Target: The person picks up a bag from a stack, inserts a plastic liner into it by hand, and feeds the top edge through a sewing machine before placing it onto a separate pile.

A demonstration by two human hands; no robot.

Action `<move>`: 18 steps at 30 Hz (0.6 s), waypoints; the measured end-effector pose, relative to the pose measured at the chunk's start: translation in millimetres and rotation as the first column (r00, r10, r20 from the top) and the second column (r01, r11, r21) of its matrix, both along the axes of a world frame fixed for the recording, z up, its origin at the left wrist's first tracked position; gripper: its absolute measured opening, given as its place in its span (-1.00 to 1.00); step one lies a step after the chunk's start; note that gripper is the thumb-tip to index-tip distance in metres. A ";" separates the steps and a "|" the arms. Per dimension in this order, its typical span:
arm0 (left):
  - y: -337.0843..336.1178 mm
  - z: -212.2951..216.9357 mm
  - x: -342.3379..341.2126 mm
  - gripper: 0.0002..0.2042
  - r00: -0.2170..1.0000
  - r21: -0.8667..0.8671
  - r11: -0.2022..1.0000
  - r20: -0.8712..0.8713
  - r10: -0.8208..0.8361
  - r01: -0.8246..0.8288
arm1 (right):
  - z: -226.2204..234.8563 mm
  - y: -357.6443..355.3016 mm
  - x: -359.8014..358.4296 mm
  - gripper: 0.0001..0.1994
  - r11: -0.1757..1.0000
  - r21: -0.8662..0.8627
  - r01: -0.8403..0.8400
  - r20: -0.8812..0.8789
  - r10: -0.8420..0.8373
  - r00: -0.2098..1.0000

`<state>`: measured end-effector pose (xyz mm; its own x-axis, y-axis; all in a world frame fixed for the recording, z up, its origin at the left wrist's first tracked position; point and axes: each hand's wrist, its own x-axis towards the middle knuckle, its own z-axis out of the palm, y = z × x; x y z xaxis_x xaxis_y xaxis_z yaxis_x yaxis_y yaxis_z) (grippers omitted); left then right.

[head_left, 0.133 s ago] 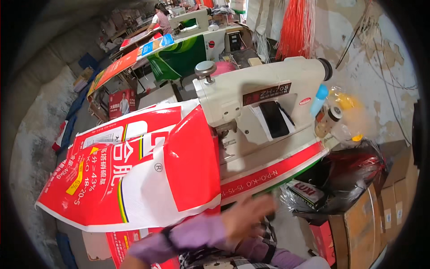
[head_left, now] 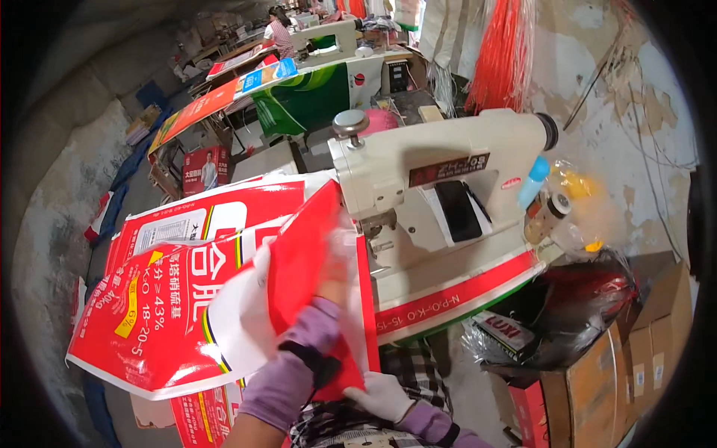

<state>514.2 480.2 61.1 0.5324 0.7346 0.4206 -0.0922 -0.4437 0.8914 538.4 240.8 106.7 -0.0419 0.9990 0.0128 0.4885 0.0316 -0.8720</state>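
Observation:
A large red-and-white printed sack (head_left: pixel 179 321) lies over a stack of similar sacks, left of a cream sewing machine (head_left: pixel 448 142). My left hand (head_left: pixel 332 282), in a purple sleeve, reaches across the sack's folded red part, close to the needle area. Motion smears its fingers, so I cannot tell whether they grip. Lower down, my right hand (head_left: pixel 382 396) wears a white glove and has its fingers closed on the sack's near red edge. The fold in the sack stands raised between the hands and the machine.
A black phone (head_left: pixel 458 210) lies on the machine bed beside a blue-capped bottle (head_left: pixel 533 183) and a thread cone (head_left: pixel 549 216). Cardboard boxes (head_left: pixel 597 373) stand at the right. Red strands (head_left: pixel 497 60) hang on the wall; another person (head_left: pixel 280 33) works far back.
My left hand has swung up and left from the lap onto the sack. My gloved right hand has come into sight at its near edge. The red fold has shifted and bunched up.

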 end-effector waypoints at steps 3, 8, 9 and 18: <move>36.4 -24.7 -4.0 -0.61 0.997 -0.356 0.932 0.060 -0.045 0.063 | 3.9 -14.0 24.4 -0.44 0.977 -0.139 0.164 -0.279 -0.197 0.940; 62.2 -11.1 -8.4 -0.46 0.707 0.406 0.845 -0.706 0.048 0.349 | 26.6 -13.0 23.5 -0.47 0.984 -0.023 0.177 -0.131 -0.179 0.975; 54.8 -1.4 -2.4 -0.46 0.707 0.396 0.848 -0.707 0.037 0.351 | 30.2 -13.5 26.3 -0.47 0.983 -0.034 0.180 -0.129 -0.183 0.975; -82.4 7.7 -6.0 -0.43 0.822 -0.010 0.998 -0.567 -0.050 0.054 | 31.1 -9.3 38.2 -0.63 0.999 0.039 -0.005 0.158 -0.002 0.988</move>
<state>508.2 397.9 68.8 0.7157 0.6975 0.0372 0.4056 -0.4584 0.7908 576.6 231.5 137.8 -0.0479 0.9978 0.0449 0.6196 0.0650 -0.7822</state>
